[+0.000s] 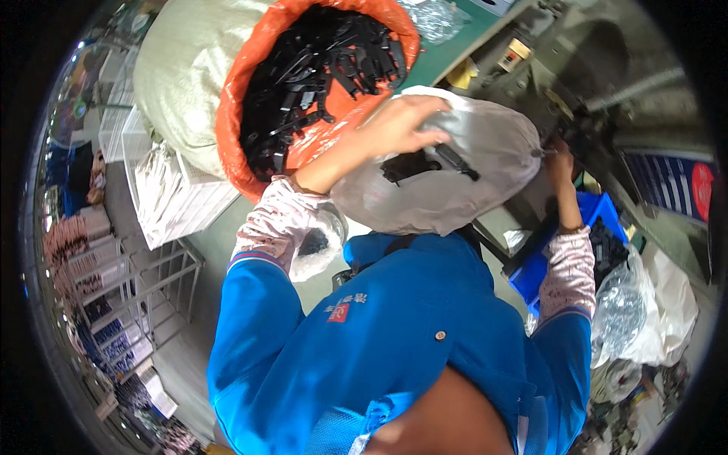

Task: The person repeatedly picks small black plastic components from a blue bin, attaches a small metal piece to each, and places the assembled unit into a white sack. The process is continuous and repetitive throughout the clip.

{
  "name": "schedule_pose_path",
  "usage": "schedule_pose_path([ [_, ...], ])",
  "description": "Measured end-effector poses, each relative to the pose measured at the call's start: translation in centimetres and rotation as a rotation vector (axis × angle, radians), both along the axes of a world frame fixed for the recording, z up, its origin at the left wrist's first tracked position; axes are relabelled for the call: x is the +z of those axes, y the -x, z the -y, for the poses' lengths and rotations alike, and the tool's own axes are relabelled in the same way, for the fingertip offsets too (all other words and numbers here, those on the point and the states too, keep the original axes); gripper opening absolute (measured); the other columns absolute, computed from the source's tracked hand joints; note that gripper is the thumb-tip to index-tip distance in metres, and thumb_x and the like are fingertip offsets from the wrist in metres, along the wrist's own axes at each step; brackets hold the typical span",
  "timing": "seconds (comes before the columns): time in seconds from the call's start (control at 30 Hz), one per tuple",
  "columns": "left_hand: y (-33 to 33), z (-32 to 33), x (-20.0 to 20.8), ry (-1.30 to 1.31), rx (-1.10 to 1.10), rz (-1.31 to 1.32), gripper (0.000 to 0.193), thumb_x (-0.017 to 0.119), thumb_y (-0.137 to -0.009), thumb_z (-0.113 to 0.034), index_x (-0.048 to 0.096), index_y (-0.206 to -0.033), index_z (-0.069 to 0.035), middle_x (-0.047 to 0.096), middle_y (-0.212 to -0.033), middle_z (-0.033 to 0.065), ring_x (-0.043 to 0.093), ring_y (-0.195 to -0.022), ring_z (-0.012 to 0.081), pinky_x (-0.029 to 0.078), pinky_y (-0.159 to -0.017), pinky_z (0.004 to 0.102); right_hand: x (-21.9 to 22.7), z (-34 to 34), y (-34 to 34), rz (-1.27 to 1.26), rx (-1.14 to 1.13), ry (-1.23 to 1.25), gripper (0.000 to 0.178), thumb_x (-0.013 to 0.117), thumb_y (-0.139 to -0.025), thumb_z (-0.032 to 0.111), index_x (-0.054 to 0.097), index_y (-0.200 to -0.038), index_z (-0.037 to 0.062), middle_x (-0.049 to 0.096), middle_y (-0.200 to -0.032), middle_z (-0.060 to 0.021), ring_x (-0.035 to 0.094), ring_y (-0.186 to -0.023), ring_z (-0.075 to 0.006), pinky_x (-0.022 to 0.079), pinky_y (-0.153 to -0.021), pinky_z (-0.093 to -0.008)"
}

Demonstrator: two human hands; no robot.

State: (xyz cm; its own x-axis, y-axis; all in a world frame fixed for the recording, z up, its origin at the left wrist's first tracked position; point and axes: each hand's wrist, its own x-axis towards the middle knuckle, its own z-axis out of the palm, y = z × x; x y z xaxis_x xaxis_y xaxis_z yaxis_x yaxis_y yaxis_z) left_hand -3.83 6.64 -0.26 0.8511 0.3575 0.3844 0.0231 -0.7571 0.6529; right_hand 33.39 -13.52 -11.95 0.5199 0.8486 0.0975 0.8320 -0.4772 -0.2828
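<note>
My left hand [413, 125] reaches over a pale cloth bag [485, 182] in front of me, its fingers apart and nothing gripped in them. Just under the fingertips is a small black part [456, 161], apart from the hand. More black parts [409, 165] show in the bag's opening. My right hand [560, 165] is beyond the bag's gathered end, beside dark machinery [584, 133]; shadow hides what its fingers do. Under my left forearm stands an orange-lined sack [231, 144] holding many black plastic parts [303, 83].
A blue crate [531, 280] with black pieces stands at the right, beside clear plastic bags [622, 303]. At the left are a white basket [144, 182] and a metal rack [144, 288]. A green tabletop [462, 38] lies beyond the sack.
</note>
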Motion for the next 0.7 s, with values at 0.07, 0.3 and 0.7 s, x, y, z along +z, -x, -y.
schedule_pose_path([
  [0.07,3.3,-3.8,-0.7,0.05,0.233,-0.101,0.034,0.067,-0.083,-0.024,0.06,-0.111,-0.007,0.066,-0.105,0.0145,0.063,-0.094,0.0377,0.051,-0.08,0.0438,0.9,0.3,-0.5,-0.065,-0.1,0.176,0.024,0.057,-0.084,0.013,0.064,-0.107,0.012,0.067,-0.096,-0.0198,0.065,-0.092,-0.039,0.051,-0.072,-0.0445],
  [0.3,14.1,-17.1,-4.5,-0.247,0.998,-0.741,0.047,0.066,-0.084,-0.022,0.052,-0.127,-0.009,0.068,-0.101,0.0206,0.065,-0.094,0.0387,0.052,-0.081,0.0459,4.1,0.6,1.7,-0.243,-0.359,0.231,0.027,0.059,-0.092,0.024,0.065,-0.113,0.0067,0.07,-0.099,-0.0128,0.067,-0.089,-0.0231,0.051,-0.079,-0.0393],
  [0.7,15.8,-17.0,-1.8,0.473,0.789,0.527,0.031,0.073,-0.084,-0.001,0.056,-0.11,0.002,0.067,-0.103,0.0114,0.063,-0.093,0.0144,0.05,-0.08,0.024,14.4,3.2,10.5,-1.337,0.003,-0.708,0.022,0.066,-0.09,0.011,0.067,-0.106,-0.0032,0.068,-0.094,-0.0102,0.064,-0.08,-0.0202,0.053,-0.074,-0.0317],
])
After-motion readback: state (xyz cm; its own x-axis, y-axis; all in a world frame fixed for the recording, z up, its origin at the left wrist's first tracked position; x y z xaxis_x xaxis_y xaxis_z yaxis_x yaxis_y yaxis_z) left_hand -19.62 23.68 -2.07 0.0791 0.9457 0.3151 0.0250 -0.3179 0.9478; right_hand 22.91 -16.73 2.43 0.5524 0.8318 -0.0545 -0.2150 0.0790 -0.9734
